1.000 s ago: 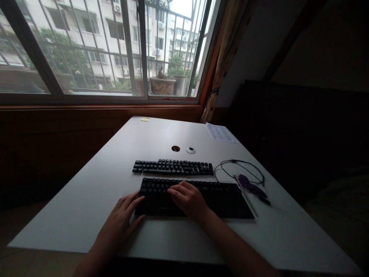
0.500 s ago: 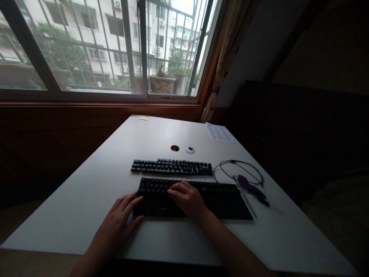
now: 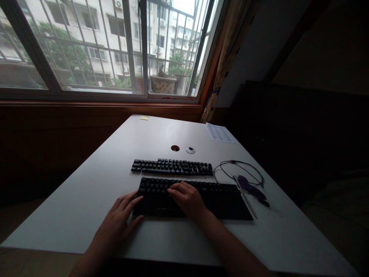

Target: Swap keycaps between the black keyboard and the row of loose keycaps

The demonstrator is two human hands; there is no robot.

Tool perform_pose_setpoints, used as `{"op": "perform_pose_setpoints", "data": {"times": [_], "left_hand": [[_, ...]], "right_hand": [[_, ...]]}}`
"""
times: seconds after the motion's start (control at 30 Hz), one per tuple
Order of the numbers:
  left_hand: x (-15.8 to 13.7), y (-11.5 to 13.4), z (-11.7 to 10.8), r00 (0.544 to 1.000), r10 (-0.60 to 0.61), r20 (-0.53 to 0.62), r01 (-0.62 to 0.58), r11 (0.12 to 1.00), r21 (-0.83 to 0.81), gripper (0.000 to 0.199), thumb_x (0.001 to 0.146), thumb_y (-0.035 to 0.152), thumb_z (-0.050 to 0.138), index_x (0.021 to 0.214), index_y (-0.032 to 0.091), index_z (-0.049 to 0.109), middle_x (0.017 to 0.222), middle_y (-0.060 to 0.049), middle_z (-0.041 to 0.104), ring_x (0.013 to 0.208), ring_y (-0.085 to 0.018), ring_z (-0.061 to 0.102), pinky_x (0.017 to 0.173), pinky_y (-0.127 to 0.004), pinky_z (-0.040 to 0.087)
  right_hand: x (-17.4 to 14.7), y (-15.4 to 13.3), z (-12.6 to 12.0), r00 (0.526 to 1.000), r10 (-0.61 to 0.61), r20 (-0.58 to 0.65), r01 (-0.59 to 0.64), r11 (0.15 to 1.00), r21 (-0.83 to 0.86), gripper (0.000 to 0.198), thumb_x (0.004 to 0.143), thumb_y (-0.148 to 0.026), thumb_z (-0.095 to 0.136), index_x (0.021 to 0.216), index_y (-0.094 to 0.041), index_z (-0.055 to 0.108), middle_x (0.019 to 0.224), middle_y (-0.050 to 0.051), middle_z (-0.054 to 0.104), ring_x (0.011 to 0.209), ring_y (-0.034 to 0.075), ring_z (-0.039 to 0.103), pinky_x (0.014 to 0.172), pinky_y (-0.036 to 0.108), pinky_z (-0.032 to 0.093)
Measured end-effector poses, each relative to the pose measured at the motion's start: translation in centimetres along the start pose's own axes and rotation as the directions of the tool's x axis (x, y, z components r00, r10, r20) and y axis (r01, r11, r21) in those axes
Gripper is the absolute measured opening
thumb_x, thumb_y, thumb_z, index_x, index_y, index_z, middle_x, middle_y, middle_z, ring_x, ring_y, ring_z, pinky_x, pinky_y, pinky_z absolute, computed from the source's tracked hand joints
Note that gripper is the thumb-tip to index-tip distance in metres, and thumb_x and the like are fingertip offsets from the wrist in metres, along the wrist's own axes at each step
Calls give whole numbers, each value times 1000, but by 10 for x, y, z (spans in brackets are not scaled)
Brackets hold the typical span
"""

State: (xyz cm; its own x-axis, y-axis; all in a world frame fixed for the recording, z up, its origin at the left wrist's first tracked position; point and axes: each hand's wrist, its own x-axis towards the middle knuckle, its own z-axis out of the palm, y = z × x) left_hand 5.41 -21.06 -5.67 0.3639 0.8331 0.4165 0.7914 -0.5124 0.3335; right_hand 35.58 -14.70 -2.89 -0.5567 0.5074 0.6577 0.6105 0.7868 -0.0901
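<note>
A black keyboard (image 3: 219, 204) lies flat near the front of the white table (image 3: 95, 192). My left hand (image 3: 118, 215) grips its left end, fingers along the side and thumb at the front corner. Over the middle of the upper key rows is my right hand (image 3: 187, 198), thumb and fingertips pinched together on the keys. Whatever the pinch holds is too small and hidden to make out. Just behind the keyboard, black keycaps (image 3: 173, 166) stand in rows laid out like a keyboard.
Right of the keyboard lie a thin pale stick (image 3: 245, 196), a purple object (image 3: 250, 187) and a looped black cable (image 3: 242, 162). Farther back are a round hole (image 3: 175, 148), a white ring-shaped cover (image 3: 190, 150), printed paper (image 3: 220, 133) and yellow sticky notes (image 3: 144, 118).
</note>
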Motion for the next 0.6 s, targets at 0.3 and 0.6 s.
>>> {"op": "perform_pose_setpoints", "data": {"times": [0.3, 0.6], "left_hand": [[-2, 0, 1, 1000, -23, 7, 23, 1000, 9, 49, 96, 33, 64, 143, 31, 52, 152, -5, 53, 132, -30, 54, 107, -52, 55], [-3, 1, 2, 999, -41, 14, 41, 999, 14, 50, 97, 36, 63, 145, 31, 50, 153, -5, 51, 133, -29, 53, 108, -52, 54]], "right_hand": [[0, -1, -1, 1000, -1, 2, 1, 1000, -24, 13, 99, -16, 62, 94, -21, 73, 93, 3, 74, 77, 16, 63, 73, 28, 53], [-6, 1, 3, 998, -33, 51, 36, 998, -52, 14, 99, -14, 61, 104, -21, 73, 101, 4, 75, 79, 16, 64, 76, 30, 54]]}}
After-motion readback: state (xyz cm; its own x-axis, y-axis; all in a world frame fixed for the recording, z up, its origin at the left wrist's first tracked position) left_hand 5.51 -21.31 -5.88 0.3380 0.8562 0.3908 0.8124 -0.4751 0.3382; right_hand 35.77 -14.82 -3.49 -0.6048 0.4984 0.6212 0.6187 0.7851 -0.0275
